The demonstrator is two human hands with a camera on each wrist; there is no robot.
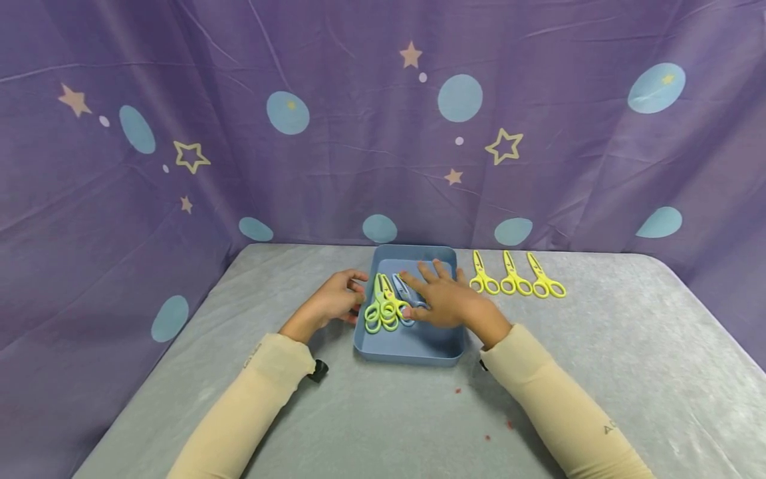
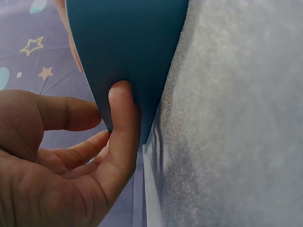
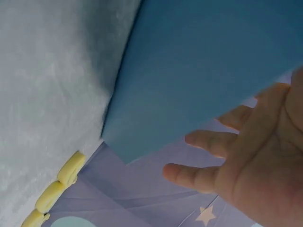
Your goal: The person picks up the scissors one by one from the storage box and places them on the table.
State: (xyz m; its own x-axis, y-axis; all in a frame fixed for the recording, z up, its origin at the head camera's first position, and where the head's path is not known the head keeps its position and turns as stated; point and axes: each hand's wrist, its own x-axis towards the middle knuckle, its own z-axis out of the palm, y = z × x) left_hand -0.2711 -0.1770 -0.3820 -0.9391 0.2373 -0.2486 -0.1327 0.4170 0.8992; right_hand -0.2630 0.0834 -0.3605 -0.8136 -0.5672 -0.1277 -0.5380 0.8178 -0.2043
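A blue tray [image 1: 409, 352] holds yellow-green scissors [image 1: 379, 307] on its left side and blue-handled scissors [image 1: 403, 289] beside them. The left hand [image 1: 337, 299] grips the tray's left wall; in the left wrist view one finger of that hand [image 2: 71, 156] lies against the outside of the tray wall [image 2: 125, 42], with the thumb at the rim. Over the tray's right part, the right hand [image 1: 445, 301] spreads its fingers, partly covering the blue scissors. The right wrist view shows that hand [image 3: 255, 156] with extended fingers above the tray's rim, its outer wall [image 3: 189, 71] below; contact with scissors is hidden.
Three yellow scissors [image 1: 483, 281] [image 1: 514, 281] [image 1: 546, 283] lie in a row on the grey tablecloth [image 1: 628, 346], right of the tray. A purple curtain [image 1: 359, 179] with stars hangs behind and at the left. Small red marks [image 1: 487, 438] dot the cloth in front.
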